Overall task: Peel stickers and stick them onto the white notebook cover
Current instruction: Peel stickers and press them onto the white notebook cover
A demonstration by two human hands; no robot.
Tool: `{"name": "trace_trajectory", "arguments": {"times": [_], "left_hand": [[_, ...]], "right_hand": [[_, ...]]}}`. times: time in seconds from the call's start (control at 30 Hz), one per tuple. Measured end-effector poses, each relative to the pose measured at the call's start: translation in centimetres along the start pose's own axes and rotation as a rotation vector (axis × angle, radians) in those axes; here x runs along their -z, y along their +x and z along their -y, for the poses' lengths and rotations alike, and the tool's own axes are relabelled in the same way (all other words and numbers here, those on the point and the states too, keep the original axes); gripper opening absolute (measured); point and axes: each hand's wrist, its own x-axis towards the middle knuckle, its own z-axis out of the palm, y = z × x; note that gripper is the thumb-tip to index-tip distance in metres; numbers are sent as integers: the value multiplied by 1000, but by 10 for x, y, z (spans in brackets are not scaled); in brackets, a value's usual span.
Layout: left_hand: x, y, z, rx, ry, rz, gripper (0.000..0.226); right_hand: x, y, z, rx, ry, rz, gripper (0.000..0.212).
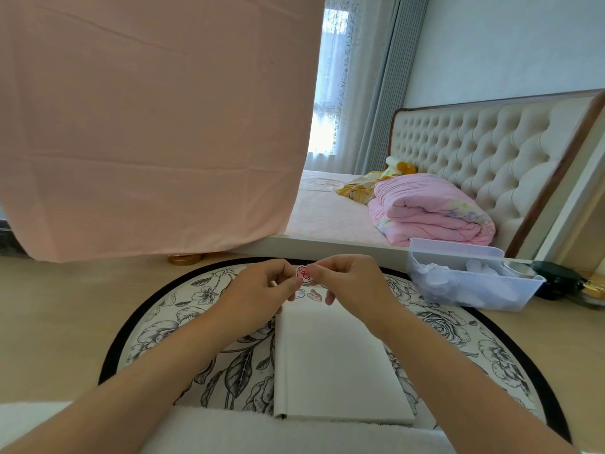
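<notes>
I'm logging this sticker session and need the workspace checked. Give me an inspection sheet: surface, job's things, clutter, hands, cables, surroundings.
Surface: round floral top with a black rim.
Job's things: white notebook lies closed on the top; pink sticker held above its far end; two small stickers lie at that end.
Clutter: clear bin holding white items, black jar, gold lid on the floor.
Hands: left hand and right hand both pinch the pink sticker.
Cables: nothing seen.
Surroundings: hanging pink cloth, bed with folded pink quilt.
</notes>
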Motion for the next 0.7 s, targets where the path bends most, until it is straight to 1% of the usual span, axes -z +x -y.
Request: {"name": "trace_trajectory", "arguments": {"times": [0.07,0.3,0.37,0.47,0.5,0.6,0.7], "left_hand": [[-1,0,0,-4,5,3,20],[-2,1,-2,16,-15,-33,18],[-3,0,-4,1,4,-38,17],[-4,-1,-3,0,17,-45,17],[-4,0,-2,8,5,-54,17],[-3,0,-2,29,-50,-67,17],[-2,0,-3,35,-53,-50,16]], "right_hand": [[1,-1,0,1,47,35,12],[6,-1,1,-43,114,11,9],[3,-1,1,-54,137,6,14],[1,0,1,-98,124,-41,34],[2,0,0,-99,104,-52,33],[4,2,-3,-69,105,-28,15],[2,2,-1,-59,125,-8,13]]}}
